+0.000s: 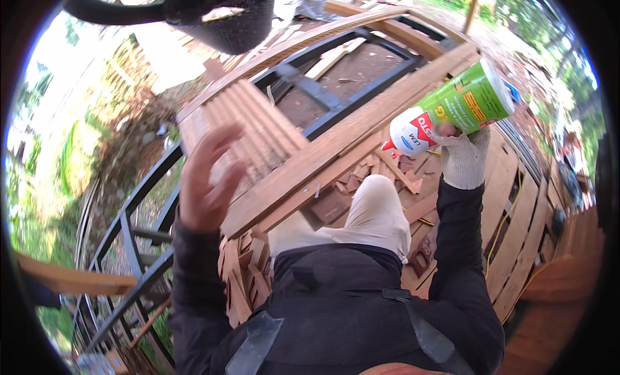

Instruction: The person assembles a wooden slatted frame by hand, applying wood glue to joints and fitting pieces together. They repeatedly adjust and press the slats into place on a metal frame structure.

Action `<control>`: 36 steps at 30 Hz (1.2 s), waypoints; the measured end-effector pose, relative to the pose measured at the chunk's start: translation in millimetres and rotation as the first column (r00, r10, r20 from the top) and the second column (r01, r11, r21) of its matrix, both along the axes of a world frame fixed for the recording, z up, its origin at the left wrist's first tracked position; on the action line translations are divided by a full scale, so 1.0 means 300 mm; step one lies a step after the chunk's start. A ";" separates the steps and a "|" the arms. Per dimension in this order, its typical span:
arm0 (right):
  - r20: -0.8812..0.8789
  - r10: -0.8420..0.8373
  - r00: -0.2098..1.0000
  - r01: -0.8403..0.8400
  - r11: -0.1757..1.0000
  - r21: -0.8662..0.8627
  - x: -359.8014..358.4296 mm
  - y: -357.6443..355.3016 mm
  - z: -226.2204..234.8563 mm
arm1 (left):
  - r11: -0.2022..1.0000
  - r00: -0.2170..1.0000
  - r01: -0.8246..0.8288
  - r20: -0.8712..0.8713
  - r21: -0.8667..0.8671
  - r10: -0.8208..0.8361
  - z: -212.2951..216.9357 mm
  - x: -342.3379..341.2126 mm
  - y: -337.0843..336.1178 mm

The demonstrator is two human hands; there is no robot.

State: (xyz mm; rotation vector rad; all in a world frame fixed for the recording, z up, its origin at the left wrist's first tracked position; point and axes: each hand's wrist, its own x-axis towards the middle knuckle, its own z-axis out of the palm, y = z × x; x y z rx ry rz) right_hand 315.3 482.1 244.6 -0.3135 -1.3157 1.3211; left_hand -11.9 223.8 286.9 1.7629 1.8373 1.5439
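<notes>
My right hand (pixel 462 146), in a pale knit glove, grips a large green and white glue bottle (pixel 475 97). The bottle is tilted, its red nozzle pointing down to the left and its white base up to the right. My left hand (pixel 210 178), bare and slightly blurred, is raised with its fingers apart and holds nothing. Below and beyond it lies a wooden frame with long planks (pixel 349 155) and a panel of ribbed wooden slats (pixel 248 133). I cannot tell whether the nozzle touches anything.
Dark metal bars (pixel 316 88) run inside and beside the wooden frame. Wood offcuts (pixel 361 172) lie near my knee, and more strips (pixel 242 278) are piled at my left. A handsaw handle (pixel 423 255) and a yellow cord (pixel 504 226) lie at the right. A dark mesh object (pixel 229 26) hangs overhead.
</notes>
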 end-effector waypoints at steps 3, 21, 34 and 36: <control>-0.129 0.594 0.794 -0.597 0.802 0.018 -0.250 -0.085 0.137 | 0.979 0.972 0.199 -0.138 0.034 -0.193 0.127 0.060 0.117; 0.555 0.415 0.721 -0.658 0.661 0.360 -0.830 -0.355 0.248 | 0.991 0.972 0.022 0.227 0.135 -0.053 0.102 -0.164 -0.058; 0.606 0.380 0.699 -0.667 0.651 0.362 -0.862 -0.299 0.291 | 0.978 0.994 0.078 0.056 0.194 -0.091 0.122 -0.225 -0.034; 0.613 0.332 0.717 -0.636 0.671 0.381 -0.853 -0.301 0.300 | 0.965 0.979 0.110 0.140 0.239 -0.146 0.131 -0.228 -0.005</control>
